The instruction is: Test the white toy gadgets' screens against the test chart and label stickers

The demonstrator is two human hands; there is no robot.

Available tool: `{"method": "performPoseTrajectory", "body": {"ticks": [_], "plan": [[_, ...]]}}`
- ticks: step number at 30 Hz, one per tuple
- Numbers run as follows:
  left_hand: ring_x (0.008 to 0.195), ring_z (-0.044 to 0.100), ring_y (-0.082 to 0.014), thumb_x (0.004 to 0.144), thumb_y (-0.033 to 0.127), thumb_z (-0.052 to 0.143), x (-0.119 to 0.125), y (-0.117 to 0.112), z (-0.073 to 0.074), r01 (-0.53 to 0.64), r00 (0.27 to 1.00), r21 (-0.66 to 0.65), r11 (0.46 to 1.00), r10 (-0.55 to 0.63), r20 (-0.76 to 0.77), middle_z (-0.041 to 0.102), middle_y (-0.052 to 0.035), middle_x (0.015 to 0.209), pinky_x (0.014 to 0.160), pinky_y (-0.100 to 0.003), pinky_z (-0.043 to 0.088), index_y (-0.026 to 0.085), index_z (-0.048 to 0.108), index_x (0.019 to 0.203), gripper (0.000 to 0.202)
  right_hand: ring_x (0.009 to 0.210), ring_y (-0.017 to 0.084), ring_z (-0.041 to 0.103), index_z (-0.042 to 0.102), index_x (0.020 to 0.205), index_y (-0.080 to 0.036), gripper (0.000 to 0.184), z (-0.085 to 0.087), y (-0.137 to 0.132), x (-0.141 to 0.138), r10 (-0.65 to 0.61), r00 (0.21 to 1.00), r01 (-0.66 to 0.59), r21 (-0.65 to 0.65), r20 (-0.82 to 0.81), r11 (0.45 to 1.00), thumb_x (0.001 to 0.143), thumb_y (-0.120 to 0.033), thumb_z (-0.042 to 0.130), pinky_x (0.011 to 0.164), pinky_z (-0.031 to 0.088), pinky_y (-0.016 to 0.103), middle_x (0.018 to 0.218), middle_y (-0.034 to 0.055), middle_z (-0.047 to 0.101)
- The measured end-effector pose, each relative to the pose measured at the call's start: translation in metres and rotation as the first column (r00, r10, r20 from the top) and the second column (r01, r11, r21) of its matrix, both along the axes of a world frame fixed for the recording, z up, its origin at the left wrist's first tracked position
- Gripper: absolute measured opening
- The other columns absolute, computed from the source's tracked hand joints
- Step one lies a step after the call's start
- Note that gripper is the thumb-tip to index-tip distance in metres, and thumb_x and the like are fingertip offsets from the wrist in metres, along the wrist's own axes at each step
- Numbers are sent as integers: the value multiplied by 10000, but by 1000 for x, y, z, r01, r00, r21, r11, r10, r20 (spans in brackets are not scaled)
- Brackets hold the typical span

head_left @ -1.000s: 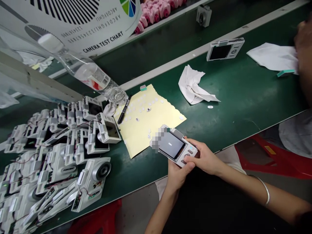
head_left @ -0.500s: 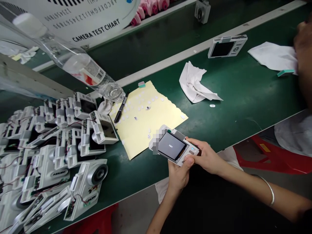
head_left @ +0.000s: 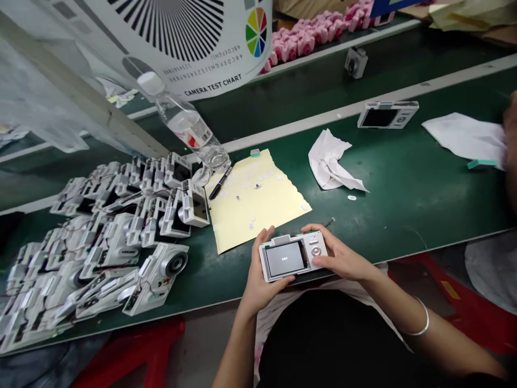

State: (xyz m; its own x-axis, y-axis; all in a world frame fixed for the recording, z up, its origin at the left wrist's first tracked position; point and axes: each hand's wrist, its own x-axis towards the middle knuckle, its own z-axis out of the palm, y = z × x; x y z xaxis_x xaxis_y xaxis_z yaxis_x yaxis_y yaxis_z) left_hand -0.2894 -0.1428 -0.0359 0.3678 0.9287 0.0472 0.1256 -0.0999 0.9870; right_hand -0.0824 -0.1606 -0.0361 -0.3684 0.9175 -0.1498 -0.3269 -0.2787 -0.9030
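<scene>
Between my two hands is a white digital camera [head_left: 286,260], held just above the front edge of the bench with its back facing me. Its screen is lit grey with small white marks in the middle. My left hand [head_left: 258,275] grips the screen end, thumb along the lower edge. My right hand [head_left: 341,256] is closed on the button end, its thumb beside the round control pad. Beyond the camera lies a yellow sheet [head_left: 234,229] dotted with small white pieces, and a black marker pen [head_left: 221,181] rests on its left side.
Many partly assembled white cameras [head_left: 121,237] crowd the left of the green bench [head_left: 404,199]. A water bottle [head_left: 194,134] stands behind the sheet. A white cloth [head_left: 331,167] and another camera [head_left: 388,115] lie to the right. Another person's hand [head_left: 511,145] shows at the right edge.
The camera has turned to lie more level, and my left hand has moved from beneath it to its left end. My view has shifted, showing more of the test chart.
</scene>
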Motion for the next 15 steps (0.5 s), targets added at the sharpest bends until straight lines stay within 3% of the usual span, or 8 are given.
{"method": "performPoseTrajectory", "body": {"ticks": [3, 9, 15], "plan": [[1250, 390, -298, 601, 297, 785, 2, 3, -3, 14, 1000, 26, 1000, -13, -25, 353, -132, 1392, 1032, -463, 326, 260, 330, 1242, 786, 793, 111, 502, 345, 1148, -249, 513, 0, -1, 2, 28, 999, -30, 50, 46, 998, 728, -180, 630, 702, 402, 224, 936, -7, 488], [1235, 427, -286, 683, 181, 694, 6, -2, -4, 95, 991, -16, 995, -93, 100, 247, -159, 1436, 974, -439, 402, 257, 305, 1173, 631, 805, 137, 504, 343, 1173, -254, 491, 1, -1, 5, 11, 988, -29, 112, 155, 993, 753, -218, 595, 720, 413, 257, 977, 17, 487], [1218, 439, -277, 654, 183, 717, 6, -2, -6, 72, 996, 14, 997, -73, 48, 316, -149, 1392, 985, -435, 382, 245, 322, 1169, 652, 745, 133, 499, 382, 1152, -257, 396, -11, -4, 4, -48, 988, 35, 94, 144, 995, 800, -275, 562, 665, 430, 255, 928, 16, 495]]}}
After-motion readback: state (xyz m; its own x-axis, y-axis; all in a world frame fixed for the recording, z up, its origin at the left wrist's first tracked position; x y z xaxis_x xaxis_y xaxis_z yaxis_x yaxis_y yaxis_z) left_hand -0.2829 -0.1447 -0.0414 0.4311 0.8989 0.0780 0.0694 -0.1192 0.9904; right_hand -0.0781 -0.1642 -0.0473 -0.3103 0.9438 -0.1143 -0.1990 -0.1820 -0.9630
